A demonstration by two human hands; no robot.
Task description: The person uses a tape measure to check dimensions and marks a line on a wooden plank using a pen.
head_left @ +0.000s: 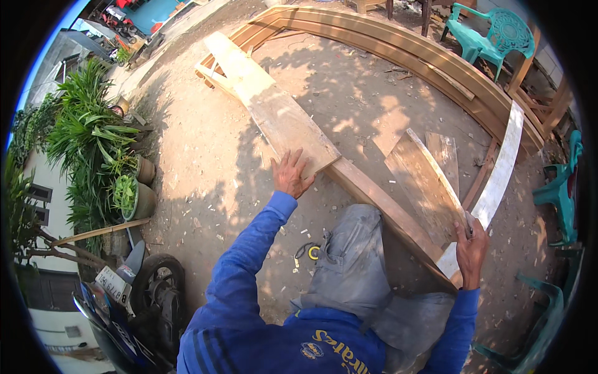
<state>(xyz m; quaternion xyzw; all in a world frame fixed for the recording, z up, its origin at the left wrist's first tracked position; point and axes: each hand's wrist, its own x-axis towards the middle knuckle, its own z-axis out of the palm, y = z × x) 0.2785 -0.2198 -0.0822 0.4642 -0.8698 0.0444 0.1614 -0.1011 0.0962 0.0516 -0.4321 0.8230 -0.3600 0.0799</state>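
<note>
Board (289, 121) lies under spread left hand (291, 174); right grip (471, 250) seemingly holds white strip (505, 156).

A: What carries the wide board (289, 121)?
B: A long beam (387, 207), slanting from far left to near right; the board lies along its far part.
A: And below?
B: Bare dirt ground (193, 168); two thin panels (418, 179) lie at right; a small yellow-and-black tool (314, 252) lies near, at the middle; long brown frame pieces (374, 34) run along the far side; pale chips (236, 182) are scattered about.
</note>
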